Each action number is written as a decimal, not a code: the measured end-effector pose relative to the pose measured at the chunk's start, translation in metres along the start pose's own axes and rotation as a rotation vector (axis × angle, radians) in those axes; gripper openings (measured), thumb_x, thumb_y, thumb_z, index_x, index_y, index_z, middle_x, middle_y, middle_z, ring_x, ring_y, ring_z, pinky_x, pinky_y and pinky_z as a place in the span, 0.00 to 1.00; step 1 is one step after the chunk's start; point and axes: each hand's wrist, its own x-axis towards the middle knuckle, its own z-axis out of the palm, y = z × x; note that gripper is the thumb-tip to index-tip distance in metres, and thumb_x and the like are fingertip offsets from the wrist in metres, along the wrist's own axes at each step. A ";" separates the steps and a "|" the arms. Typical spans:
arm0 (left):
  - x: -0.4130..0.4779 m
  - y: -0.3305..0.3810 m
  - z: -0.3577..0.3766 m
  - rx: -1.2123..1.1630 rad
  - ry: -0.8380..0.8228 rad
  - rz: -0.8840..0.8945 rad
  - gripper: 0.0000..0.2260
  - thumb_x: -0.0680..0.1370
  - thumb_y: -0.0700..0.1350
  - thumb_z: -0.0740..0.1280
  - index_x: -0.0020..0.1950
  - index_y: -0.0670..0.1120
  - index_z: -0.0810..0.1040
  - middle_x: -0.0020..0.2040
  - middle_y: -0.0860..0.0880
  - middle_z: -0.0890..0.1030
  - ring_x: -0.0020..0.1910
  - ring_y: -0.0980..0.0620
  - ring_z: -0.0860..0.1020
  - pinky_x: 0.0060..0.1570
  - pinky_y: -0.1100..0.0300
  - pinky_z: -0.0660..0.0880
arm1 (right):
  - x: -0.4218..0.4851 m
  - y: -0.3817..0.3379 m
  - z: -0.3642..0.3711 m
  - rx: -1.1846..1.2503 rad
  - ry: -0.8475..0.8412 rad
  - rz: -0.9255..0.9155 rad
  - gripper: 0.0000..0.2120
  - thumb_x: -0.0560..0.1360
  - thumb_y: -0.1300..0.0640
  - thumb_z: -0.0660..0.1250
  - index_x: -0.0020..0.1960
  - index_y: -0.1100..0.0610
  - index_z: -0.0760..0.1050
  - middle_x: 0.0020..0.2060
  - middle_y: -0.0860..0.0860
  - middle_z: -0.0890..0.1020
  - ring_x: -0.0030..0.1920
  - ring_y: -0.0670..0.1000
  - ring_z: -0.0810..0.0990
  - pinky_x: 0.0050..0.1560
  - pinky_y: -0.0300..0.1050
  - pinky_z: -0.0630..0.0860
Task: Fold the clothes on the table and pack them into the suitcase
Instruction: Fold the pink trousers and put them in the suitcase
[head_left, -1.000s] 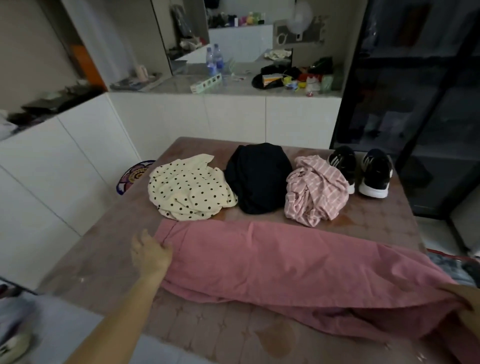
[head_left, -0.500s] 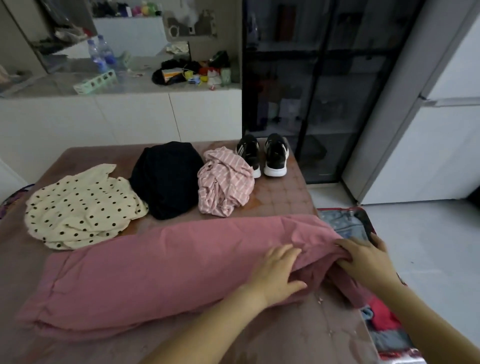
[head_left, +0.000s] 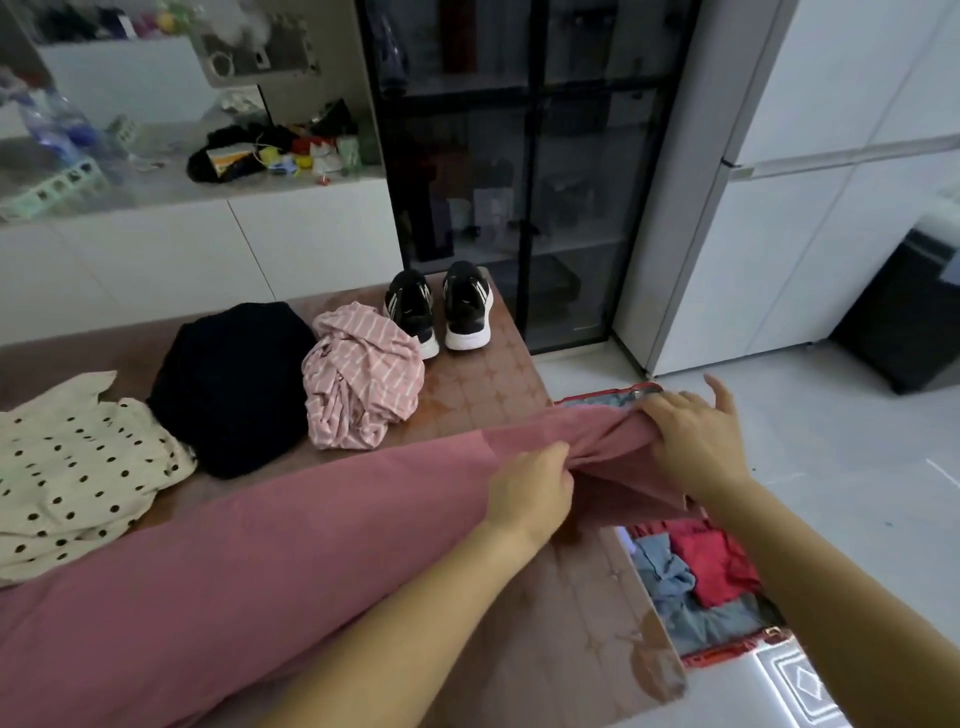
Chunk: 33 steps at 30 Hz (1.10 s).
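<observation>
Pink garment (head_left: 260, 545) end in both hands (head_left: 530, 493) (head_left: 696, 441), past table (head_left: 493, 395) edge, above suitcase (head_left: 727, 651).

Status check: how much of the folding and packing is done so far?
Done: some red and blue clothes already lie in the open suitcase beside the table. In hand: the left hand and right hand grip the right end of the long pink garment. Left: the polka-dot top, black garment and striped shirt lie crumpled on the table, by the shoes.
</observation>
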 end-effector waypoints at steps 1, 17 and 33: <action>0.004 -0.002 -0.008 -0.021 0.047 0.003 0.12 0.78 0.44 0.59 0.61 0.48 0.75 0.54 0.43 0.81 0.54 0.39 0.77 0.48 0.50 0.74 | 0.008 -0.001 -0.006 -0.009 0.079 -0.035 0.16 0.63 0.61 0.60 0.47 0.52 0.79 0.41 0.50 0.83 0.42 0.55 0.82 0.68 0.56 0.55; -0.046 -0.119 0.014 0.438 -0.591 0.087 0.44 0.70 0.67 0.62 0.76 0.59 0.38 0.78 0.52 0.40 0.77 0.46 0.42 0.72 0.37 0.48 | -0.141 0.020 0.050 0.060 -0.702 0.363 0.18 0.77 0.52 0.61 0.65 0.41 0.70 0.59 0.44 0.78 0.60 0.49 0.76 0.69 0.53 0.58; -0.063 -0.155 -0.030 0.313 -0.511 0.146 0.31 0.78 0.40 0.55 0.78 0.54 0.45 0.72 0.47 0.68 0.66 0.44 0.70 0.62 0.54 0.68 | -0.101 -0.025 0.054 0.899 -0.177 1.407 0.20 0.72 0.63 0.71 0.63 0.61 0.73 0.57 0.58 0.78 0.50 0.60 0.80 0.49 0.55 0.77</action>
